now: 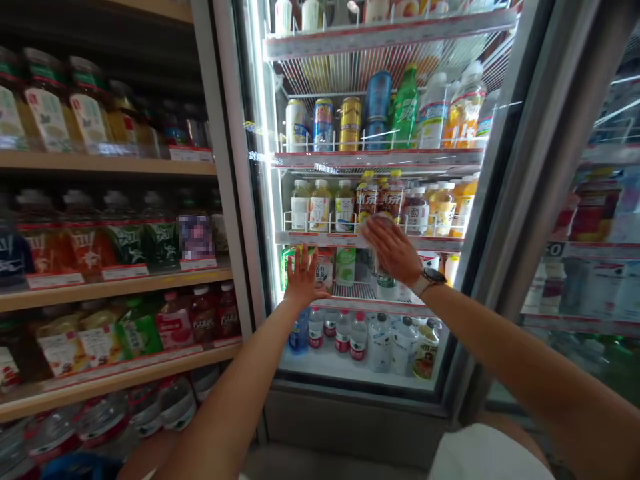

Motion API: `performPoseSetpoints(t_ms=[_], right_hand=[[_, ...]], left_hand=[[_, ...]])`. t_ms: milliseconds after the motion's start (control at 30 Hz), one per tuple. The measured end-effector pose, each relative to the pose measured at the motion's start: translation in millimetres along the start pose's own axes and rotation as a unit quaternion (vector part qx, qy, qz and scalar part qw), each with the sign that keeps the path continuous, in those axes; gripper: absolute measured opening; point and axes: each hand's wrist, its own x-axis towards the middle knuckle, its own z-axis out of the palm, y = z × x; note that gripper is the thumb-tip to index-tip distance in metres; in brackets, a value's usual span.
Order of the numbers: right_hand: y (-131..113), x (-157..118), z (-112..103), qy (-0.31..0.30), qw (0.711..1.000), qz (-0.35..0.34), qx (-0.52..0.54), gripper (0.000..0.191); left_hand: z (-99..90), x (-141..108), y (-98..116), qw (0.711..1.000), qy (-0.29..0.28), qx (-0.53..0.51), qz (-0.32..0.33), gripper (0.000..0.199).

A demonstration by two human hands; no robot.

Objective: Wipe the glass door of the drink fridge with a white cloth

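A glass cooler door point(375, 160) stands in front of me, with lit shelves of drinks behind it. My left hand point(301, 280) rests flat against the glass at the lower left, fingers spread, nothing in it. Up and to the right of it, my right hand point(393, 250) presses on the glass in front of the middle shelf, a dark watch on its wrist. Something pale and blurred point(373, 225) lies under its fingertips, perhaps a cloth. Dark tea bottles point(367, 193) show behind the glass just above that hand.
Wooden shelves point(120, 283) with bottled drinks run along the left. The metal door frame point(520, 173) rises at the right, beside another glass-fronted cooler point(595, 267). Large water bottles point(103, 420) stand low at the left. A pale garment point(487, 457) shows at the bottom.
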Motion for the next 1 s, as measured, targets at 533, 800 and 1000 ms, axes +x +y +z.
performPoseSetpoints(t_ms=[533, 800, 1000], right_hand=[[-120.5, -107.3, 71.5, -0.133, 0.957, -0.243, 0.089, 0.047], [-40.6, -8.4, 33.6, -0.072, 0.980, -0.175, 0.056, 0.063], [-8.4, 47.0, 9.2, 0.037, 0.999, 0.016, 0.007, 0.062]], left_hand=[[-11.6, 1.2, 0.2, 0.995, -0.089, 0.035, 0.006, 0.151], [-20.3, 6.1, 5.8, 0.985, -0.159, 0.066, -0.017, 0.159], [-24.4, 6.0, 4.6, 0.982, -0.176, 0.066, -0.009, 0.156]])
